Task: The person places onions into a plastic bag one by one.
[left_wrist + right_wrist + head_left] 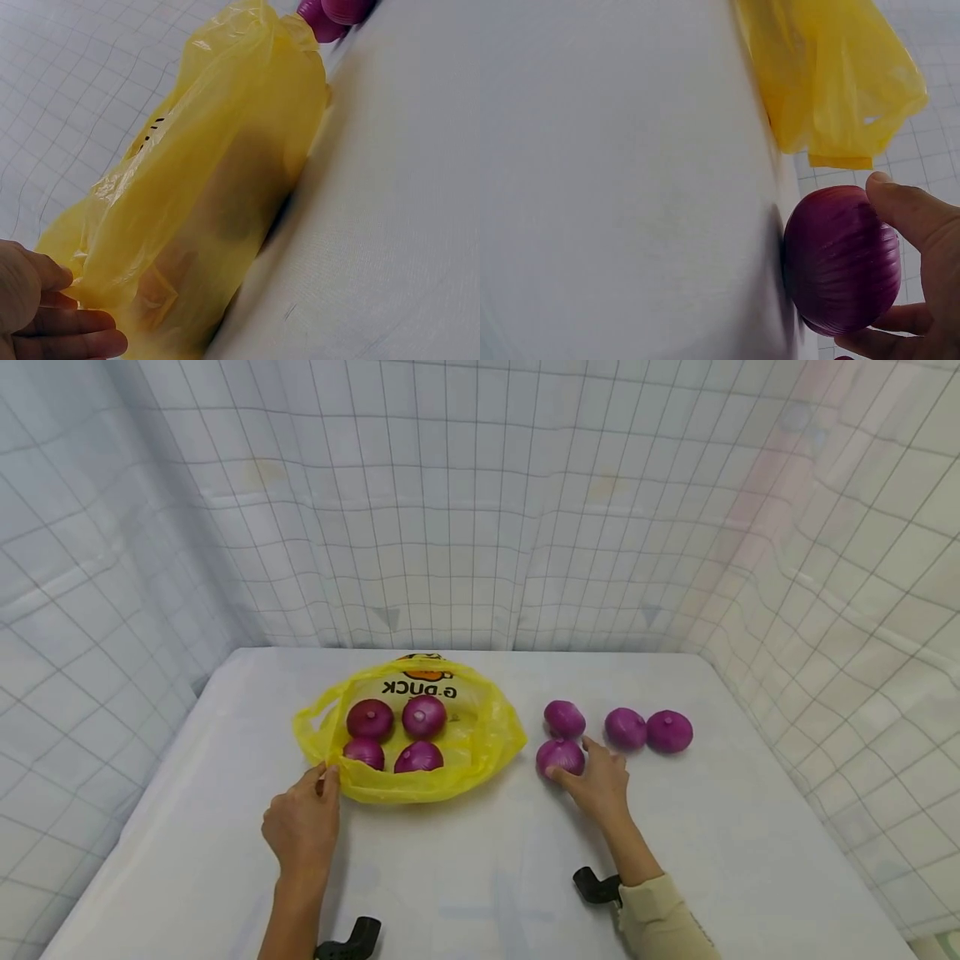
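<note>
A yellow plastic bag (491, 747) lies with its mouth spread, several red onions (424, 717) inside. At its near left corner, my left hand (303, 818) pinches the rim between thumb and fingers; the left wrist view shows the hand (52, 311) on the yellow film (217, 172). To the right of the bag, my right hand (600, 781) grips a red onion (558, 757) on the table, thumb on the near side and fingers on the far right. In the right wrist view this onion (840, 262) sits between thumb and fingers.
Just behind the gripped onion is another red onion (564, 718). Two more, one onion (626, 728) and its neighbour (670, 732), sit side by side farther right. A white cloth covers the table (465, 860). Checked curtains (480, 510) hang at the back and sides.
</note>
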The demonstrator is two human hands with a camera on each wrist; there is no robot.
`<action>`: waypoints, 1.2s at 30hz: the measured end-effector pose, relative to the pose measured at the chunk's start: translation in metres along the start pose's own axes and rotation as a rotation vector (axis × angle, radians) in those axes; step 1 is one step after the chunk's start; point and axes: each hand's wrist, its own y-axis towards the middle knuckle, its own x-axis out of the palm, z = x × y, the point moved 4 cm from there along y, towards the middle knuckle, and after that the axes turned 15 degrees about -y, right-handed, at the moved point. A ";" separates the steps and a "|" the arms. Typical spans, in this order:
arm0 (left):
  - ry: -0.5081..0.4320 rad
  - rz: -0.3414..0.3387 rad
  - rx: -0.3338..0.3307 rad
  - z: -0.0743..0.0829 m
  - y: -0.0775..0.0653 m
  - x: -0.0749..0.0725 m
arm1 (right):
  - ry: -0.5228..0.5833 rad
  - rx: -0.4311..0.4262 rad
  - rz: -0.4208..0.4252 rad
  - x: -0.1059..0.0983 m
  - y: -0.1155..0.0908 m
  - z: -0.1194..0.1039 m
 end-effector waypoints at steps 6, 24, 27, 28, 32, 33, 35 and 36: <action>-0.002 0.008 0.012 0.000 -0.001 0.001 | -0.023 -0.026 -0.006 0.005 0.000 -0.003; -0.002 0.017 0.026 0.000 0.001 0.002 | 0.051 0.002 -0.006 -0.013 -0.009 -0.012; -0.002 0.013 0.026 0.000 0.002 0.002 | 0.076 -0.017 0.008 -0.024 -0.013 -0.021; -0.002 0.011 0.026 0.000 0.002 0.002 | 0.086 -0.023 0.014 -0.028 -0.014 -0.025; -0.005 0.004 0.021 0.001 0.001 0.002 | 0.132 -0.069 0.055 -0.044 -0.021 -0.044; -0.005 0.002 0.018 0.002 0.001 0.002 | 0.146 -0.085 0.067 -0.048 -0.022 -0.049; -0.004 -0.005 0.009 0.002 0.001 0.001 | 0.168 -0.116 0.091 -0.054 -0.025 -0.061; -0.003 -0.008 0.002 0.003 0.001 0.001 | 0.179 -0.131 0.101 -0.057 -0.027 -0.066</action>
